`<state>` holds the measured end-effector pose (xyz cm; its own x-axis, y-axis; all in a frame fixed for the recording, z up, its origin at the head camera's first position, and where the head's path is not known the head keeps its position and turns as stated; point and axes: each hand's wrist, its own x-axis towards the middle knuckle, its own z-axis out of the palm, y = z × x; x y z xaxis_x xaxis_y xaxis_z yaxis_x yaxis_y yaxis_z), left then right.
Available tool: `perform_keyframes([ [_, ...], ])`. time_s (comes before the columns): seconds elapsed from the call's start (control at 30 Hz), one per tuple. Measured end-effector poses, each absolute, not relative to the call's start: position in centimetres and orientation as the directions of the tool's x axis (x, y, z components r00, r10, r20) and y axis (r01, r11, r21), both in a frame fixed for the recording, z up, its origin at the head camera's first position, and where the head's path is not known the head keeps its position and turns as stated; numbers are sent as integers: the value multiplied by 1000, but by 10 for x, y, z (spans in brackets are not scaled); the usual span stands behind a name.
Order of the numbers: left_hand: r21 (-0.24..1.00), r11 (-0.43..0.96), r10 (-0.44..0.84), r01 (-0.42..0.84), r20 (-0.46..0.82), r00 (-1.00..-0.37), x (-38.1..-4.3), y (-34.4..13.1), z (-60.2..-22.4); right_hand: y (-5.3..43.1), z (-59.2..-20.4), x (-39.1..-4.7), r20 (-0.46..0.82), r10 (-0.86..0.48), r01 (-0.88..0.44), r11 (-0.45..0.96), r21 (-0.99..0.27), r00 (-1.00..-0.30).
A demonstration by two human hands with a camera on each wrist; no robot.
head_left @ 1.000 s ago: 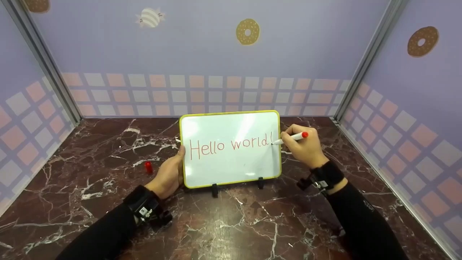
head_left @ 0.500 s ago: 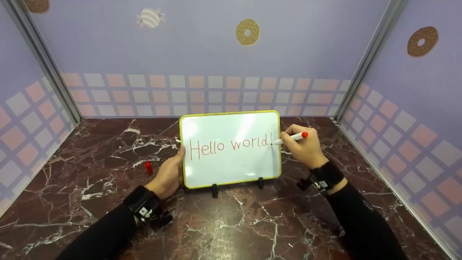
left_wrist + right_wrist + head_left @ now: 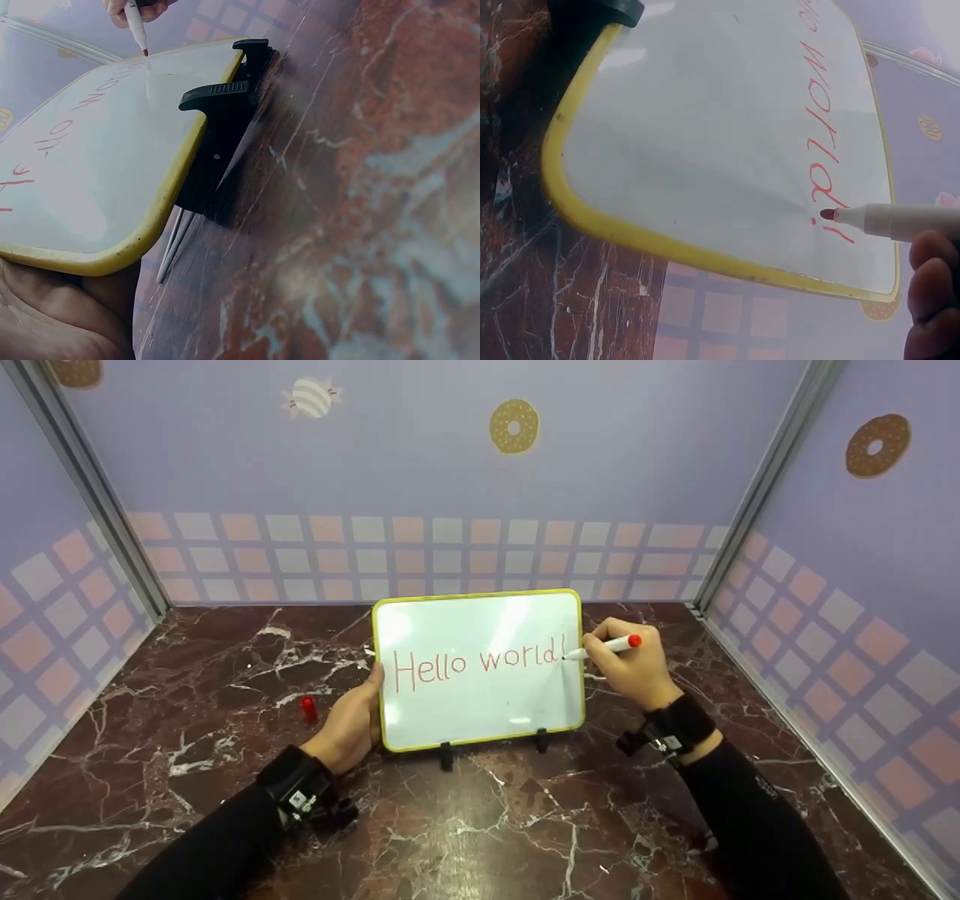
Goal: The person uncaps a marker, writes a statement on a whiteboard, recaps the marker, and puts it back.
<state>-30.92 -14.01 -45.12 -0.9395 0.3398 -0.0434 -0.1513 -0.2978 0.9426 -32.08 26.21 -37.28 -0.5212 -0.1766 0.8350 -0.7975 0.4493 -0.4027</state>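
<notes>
A small whiteboard (image 3: pixel 480 697) with a yellow frame leans upright on a black stand (image 3: pixel 217 142), bearing "Hello world!" in red. My left hand (image 3: pixel 349 724) grips its left edge, thumb at the frame and the other fingers hidden behind the board. In my right hand (image 3: pixel 634 664) a white marker (image 3: pixel 619 644) with a red end is pinched like a pen. The marker's red tip (image 3: pixel 829 214) is right by the dot of the exclamation mark in the right wrist view.
A red marker cap (image 3: pixel 309 708) stands on the dark red marbled table (image 3: pixel 480 825), left of the board and near my left hand. Lilac printed walls (image 3: pixel 420 472) enclose the table at the back and sides.
The marker tip has shifted very slightly at the exclamation mark's dot. My left hand and the whiteboard have stayed in place.
</notes>
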Motion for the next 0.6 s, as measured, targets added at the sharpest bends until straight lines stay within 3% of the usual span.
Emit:
perform_keyframes([
  [0.27, 956, -271, 360, -116, -11, -933, -308, -141, -450, 273, -384, -335, 828, -157, -785, 450, -426, -539],
  [0.43, 967, -244, 348, -75, 16, -938, -310, -143, -448, 273, -383, -334, 804, -151, -789, 360, -497, -575],
  [0.6, 991, -134, 237, -12, 20, -971, -312, -149, -443, 271, -384, -333, 767, -128, -767, 264, -585, -629],
])
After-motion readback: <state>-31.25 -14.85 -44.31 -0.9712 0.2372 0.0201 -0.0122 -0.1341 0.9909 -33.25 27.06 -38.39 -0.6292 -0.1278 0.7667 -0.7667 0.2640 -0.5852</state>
